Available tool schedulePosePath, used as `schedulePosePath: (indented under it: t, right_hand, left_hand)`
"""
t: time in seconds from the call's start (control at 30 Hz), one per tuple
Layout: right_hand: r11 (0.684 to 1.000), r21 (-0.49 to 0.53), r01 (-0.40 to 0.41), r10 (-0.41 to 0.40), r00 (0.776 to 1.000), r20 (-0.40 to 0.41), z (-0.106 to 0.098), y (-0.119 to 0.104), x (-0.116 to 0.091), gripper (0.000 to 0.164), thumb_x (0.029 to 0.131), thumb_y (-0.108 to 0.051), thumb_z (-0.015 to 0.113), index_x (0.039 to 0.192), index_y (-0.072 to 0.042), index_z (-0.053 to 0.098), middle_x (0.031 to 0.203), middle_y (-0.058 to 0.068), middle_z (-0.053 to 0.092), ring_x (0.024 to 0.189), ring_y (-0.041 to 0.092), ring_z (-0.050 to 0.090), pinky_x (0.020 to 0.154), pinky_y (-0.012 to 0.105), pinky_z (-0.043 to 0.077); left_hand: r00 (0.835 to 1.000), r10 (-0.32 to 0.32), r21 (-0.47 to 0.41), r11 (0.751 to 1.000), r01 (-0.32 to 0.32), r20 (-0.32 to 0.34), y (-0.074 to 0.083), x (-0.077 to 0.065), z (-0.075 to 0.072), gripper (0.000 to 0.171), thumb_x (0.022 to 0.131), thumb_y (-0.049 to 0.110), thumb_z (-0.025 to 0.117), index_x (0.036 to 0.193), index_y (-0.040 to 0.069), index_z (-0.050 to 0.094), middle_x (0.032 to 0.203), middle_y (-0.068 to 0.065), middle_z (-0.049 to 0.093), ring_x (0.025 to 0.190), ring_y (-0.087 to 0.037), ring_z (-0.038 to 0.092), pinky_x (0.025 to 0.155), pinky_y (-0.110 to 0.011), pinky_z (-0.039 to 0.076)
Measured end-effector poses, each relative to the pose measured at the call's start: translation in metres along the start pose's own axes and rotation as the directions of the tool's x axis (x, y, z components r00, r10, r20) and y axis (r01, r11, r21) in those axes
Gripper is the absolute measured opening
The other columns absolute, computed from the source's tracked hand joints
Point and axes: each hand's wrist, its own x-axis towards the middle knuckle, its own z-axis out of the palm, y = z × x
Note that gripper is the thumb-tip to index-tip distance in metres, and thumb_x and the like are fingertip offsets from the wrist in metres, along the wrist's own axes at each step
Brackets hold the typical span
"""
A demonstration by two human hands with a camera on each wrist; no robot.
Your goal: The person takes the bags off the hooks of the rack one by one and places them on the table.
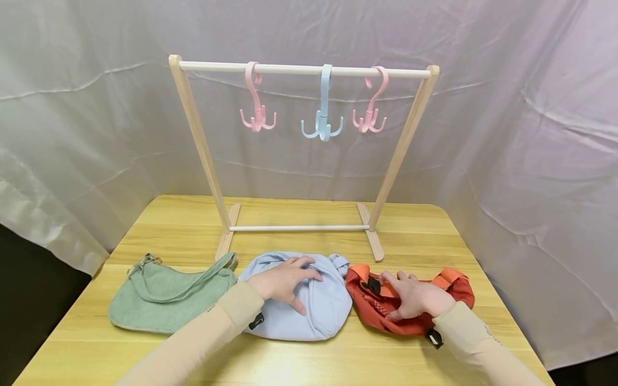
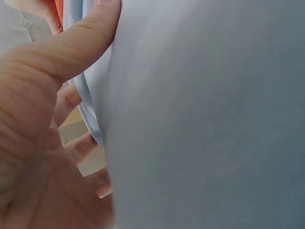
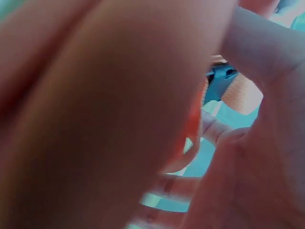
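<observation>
My left hand (image 1: 286, 281) rests over the light blue bag (image 1: 323, 316), its thumb and fingers spread wide apart. Smooth blue fabric fills most of the left wrist view, with the thumb (image 2: 71, 50) against it and the other fingers past its edge. Over the red bag (image 1: 372, 308) lies my right hand (image 1: 415, 296), fingers parted close to the orange strap and black buckle (image 1: 373, 285). That buckle and strap show beyond the bag in the right wrist view, between thumb and fingers. The bag's dark, blurred side hides part of the right hand there.
A green shoulder bag (image 1: 164, 305) lies at the left, beside the blue one. Behind the bags stands a wooden rack (image 1: 205, 150) with a white top rail (image 1: 299, 69). Two pink hooks (image 1: 257, 115) and one light blue hook (image 1: 324, 102) hang from it.
</observation>
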Motion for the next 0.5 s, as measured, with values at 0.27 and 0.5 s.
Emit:
schedulePosePath:
  t: [0.27,0.5]
  right_hand:
    - [0.994,0.096,0.059,-0.065,0.996,0.058,-0.016,0.004,-0.004,0.067,0.081,-0.039,0.081,0.131,-0.020,0.042,0.125,0.013,0.053,0.108,0.032,0.059,0.086,0.058,0.050]
    - [0.967,0.137,0.216,-0.208,0.976,-0.066,-0.036,0.015,-0.004,0.057,0.092,-0.044,0.071,0.131,-0.013,0.044,0.129,0.019,0.053,0.109,0.032,0.060,0.093,0.053,0.050]
  left_hand:
    - [1.000,-0.026,0.063,0.998,0.027,-0.013,0.013,-0.007,-0.012,0.082,0.074,0.041,0.088,0.146,0.024,0.052,0.165,-0.010,0.029,0.151,-0.036,0.030,0.122,-0.055,0.029]
    - [0.999,-0.022,0.056,0.998,0.024,-0.042,0.019,-0.024,-0.038,0.069,0.087,0.036,0.079,0.147,0.018,0.051,0.162,-0.016,0.034,0.149,-0.040,0.034,0.121,-0.059,0.029]
